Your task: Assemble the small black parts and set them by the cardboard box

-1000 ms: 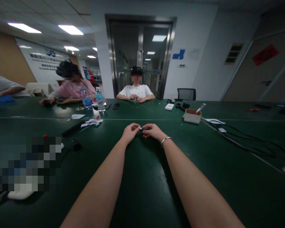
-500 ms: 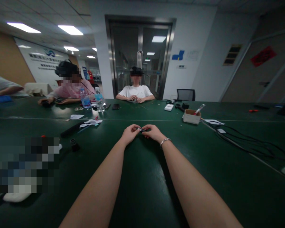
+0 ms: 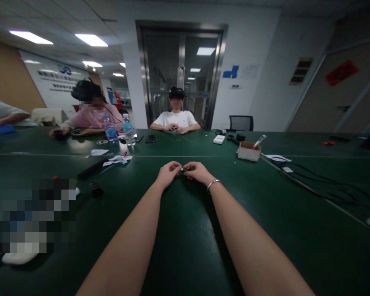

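Observation:
My left hand [image 3: 168,173] and my right hand [image 3: 198,172] meet over the middle of the table, fingertips nearly touching. Between them is a small dark object [image 3: 185,169] with a light, shiny end towards the left; it is too small to name. The thumb and fingers of my right hand pinch its dark part. At the shiny end, my left fingertips are closed together and partly cover it. A silver bangle [image 3: 214,186] circles my right wrist.
The green table [image 3: 185,230] bears water bottles [image 3: 128,131], a small open box [image 3: 249,152], black cables [image 3: 323,181], papers [image 3: 119,160], and a short black cylinder [image 3: 95,189]. Two people with headsets sit across it, and part of another person shows at far left.
Less of the object's shiny part shows between my fingertips now. Both hands stay almost in the same place, and the view has shifted very slightly.

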A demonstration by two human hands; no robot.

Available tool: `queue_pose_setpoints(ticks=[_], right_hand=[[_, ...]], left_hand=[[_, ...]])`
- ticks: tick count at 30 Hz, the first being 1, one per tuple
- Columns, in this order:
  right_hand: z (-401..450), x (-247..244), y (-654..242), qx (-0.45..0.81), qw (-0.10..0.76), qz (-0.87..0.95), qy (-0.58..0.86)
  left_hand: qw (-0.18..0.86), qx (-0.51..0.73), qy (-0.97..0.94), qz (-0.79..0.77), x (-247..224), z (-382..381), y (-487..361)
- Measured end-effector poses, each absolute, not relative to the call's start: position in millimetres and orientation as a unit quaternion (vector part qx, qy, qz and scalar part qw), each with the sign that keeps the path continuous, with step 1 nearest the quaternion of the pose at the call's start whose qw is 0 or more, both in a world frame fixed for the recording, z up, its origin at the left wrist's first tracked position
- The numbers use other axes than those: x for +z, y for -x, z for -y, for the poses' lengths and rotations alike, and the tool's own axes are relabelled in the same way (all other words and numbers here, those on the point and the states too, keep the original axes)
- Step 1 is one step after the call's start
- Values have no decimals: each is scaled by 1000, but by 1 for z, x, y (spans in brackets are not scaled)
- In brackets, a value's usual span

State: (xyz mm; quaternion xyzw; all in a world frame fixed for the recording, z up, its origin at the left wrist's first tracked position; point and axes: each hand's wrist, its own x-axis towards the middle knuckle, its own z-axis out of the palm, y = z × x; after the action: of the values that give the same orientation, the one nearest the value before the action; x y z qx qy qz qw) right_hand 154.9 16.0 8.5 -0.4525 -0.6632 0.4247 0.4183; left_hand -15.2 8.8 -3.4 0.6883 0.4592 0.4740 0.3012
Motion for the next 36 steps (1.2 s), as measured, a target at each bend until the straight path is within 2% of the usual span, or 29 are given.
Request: queue_pose_setpoints(ticks=[7, 19, 36], right_hand=[[-17, 7, -156, 403, 409, 677, 460], [-16, 8, -154, 407, 401, 678, 463], [-17, 6, -156, 394, 392, 692, 461]], left_hand=[[320, 471, -689, -448, -4, -9, 15], [267, 455, -704, -476, -4, -9, 17], [278, 470, -711, -444, -6, -10, 18]])
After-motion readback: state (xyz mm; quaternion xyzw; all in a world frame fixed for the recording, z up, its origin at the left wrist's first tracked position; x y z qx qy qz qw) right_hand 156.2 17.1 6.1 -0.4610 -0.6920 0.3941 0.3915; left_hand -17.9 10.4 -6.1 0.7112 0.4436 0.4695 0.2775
